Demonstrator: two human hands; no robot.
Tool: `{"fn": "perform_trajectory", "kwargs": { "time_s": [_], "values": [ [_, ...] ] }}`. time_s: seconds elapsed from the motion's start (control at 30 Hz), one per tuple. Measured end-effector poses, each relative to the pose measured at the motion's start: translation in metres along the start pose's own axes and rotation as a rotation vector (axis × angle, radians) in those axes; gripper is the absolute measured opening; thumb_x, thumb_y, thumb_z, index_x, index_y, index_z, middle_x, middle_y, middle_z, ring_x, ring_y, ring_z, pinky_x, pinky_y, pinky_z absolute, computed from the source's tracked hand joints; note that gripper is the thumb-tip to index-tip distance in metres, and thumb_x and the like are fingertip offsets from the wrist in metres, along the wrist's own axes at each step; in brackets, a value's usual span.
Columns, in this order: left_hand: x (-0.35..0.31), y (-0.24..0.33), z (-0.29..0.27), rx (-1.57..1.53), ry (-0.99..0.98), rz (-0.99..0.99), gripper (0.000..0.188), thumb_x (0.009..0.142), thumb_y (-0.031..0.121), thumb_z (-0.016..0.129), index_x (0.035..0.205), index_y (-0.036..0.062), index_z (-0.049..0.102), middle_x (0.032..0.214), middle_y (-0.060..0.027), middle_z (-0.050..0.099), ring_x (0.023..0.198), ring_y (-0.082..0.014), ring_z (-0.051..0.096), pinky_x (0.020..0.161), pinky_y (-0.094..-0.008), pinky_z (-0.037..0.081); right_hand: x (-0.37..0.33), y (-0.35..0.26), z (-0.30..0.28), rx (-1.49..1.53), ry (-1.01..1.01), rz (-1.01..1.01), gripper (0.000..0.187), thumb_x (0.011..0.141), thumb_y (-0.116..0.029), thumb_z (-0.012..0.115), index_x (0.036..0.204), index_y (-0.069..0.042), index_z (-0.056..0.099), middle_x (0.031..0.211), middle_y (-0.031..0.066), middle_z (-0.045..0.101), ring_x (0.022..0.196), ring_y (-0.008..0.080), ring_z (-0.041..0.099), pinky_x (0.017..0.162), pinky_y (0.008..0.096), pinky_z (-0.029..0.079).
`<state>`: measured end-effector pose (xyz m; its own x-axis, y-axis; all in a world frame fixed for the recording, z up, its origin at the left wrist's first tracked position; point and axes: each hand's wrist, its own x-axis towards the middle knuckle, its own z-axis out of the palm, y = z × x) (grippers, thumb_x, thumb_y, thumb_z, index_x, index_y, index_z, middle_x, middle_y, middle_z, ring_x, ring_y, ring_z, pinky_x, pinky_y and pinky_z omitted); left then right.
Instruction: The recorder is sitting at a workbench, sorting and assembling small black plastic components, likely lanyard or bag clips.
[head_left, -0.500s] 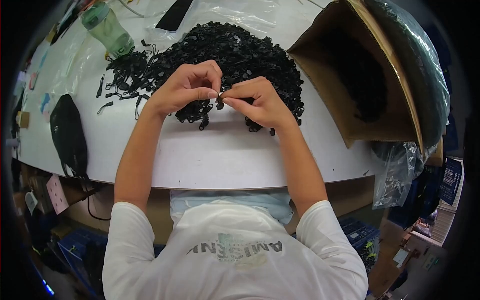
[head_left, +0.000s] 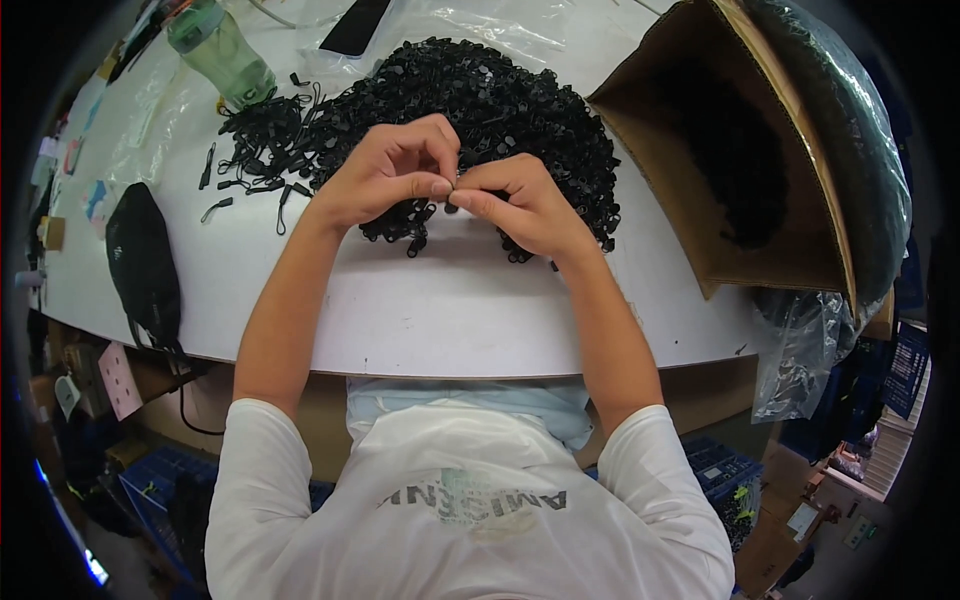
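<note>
My left hand point(head_left: 392, 178) and my right hand point(head_left: 528, 205) meet above the near edge of a heap of small black ringed pieces point(head_left: 490, 95). Both are closed in a pinch, thumb against finger, with the tips almost touching. Between them is a small black piece point(head_left: 451, 208), its lower end showing under the fingertips; the rest is covered, so its exact kind is unclear. Left of the heap lie loose black zipper pulls with cord loops point(head_left: 262, 145), a few of them apart from the others on the white table point(head_left: 440, 325).
A green translucent bottle point(head_left: 222, 55) stands behind the zipper pulls. At far left lies a black pouch point(head_left: 142, 255). An open cardboard box point(head_left: 655, 160) with dark contents leans at the right, plastic bagging point(head_left: 800, 355) beside it. A flat black strip point(head_left: 352, 28) lies at the back.
The view has shifted slightly, so the table things sit a little differently. My fingertips have come closer together over the small black piece, covering the shiny bit seen earlier.
</note>
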<state>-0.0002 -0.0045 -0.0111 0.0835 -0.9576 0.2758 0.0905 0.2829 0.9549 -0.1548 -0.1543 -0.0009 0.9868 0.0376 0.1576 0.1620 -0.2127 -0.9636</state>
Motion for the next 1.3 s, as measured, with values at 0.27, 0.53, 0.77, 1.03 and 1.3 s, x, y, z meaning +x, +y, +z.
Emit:
{"fn": "perform_trajectory", "kwargs": {
  "time_s": [0.27,0.53,0.77,1.03,1.3],
  "values": [
    [0.003,-0.008,0.009,0.239,0.318,-0.073,0.021,0.093,0.020,0.059,0.082,0.0018,0.061,0.078,-0.0008,0.055,0.067,-0.0068,0.050,0.061,-0.0208,0.042,0.004,0.001,0.009,-0.143,0.389,-0.028,0.016,0.085,-0.013,0.066,0.084,0.003,0.066,0.062,0.0078,0.060,0.053,0.0104,0.051,0.050,0.0259,0.040],
    [0.005,-0.011,0.027,-0.048,0.361,-0.289,0.033,0.098,0.025,0.049,0.072,0.0054,0.055,0.061,0.0007,0.050,0.052,-0.0050,0.040,0.051,-0.0212,0.035,0.004,0.007,0.010,-0.615,0.537,-0.269,0.012,0.078,-0.016,0.071,0.076,-0.006,0.065,0.063,0.0075,0.061,0.051,0.0241,0.059,0.048,0.0314,0.046],
    [0.007,-0.012,0.021,0.176,0.460,-0.226,0.037,0.096,0.026,0.052,0.068,0.0024,0.058,0.056,0.0016,0.047,0.049,-0.0051,0.041,0.047,-0.0217,0.033,0.003,0.006,0.010,-0.666,0.421,-0.209,0.011,0.076,-0.008,0.073,0.081,-0.002,0.065,0.067,0.0089,0.062,0.052,0.0182,0.058,0.048,0.0272,0.044],
    [0.006,-0.010,0.022,0.179,0.273,-0.281,0.033,0.093,0.023,0.054,0.070,0.0007,0.061,0.054,0.0013,0.049,0.050,-0.0046,0.043,0.046,-0.0223,0.033,0.004,0.011,0.007,-0.636,0.449,-0.196,0.012,0.076,-0.017,0.072,0.077,-0.007,0.065,0.069,0.0071,0.064,0.057,0.0256,0.062,0.051,0.0343,0.047],
    [0.004,-0.015,0.017,0.430,0.557,-0.152,0.022,0.088,0.012,0.059,0.072,-0.0021,0.063,0.054,0.0036,0.049,0.052,-0.0021,0.043,0.047,-0.0213,0.033,0.005,0.011,0.013,-0.731,0.449,-0.235,0.014,0.073,-0.017,0.074,0.077,-0.007,0.065,0.067,0.0072,0.063,0.055,0.0253,0.061,0.049,0.0344,0.047]
  ]
}}
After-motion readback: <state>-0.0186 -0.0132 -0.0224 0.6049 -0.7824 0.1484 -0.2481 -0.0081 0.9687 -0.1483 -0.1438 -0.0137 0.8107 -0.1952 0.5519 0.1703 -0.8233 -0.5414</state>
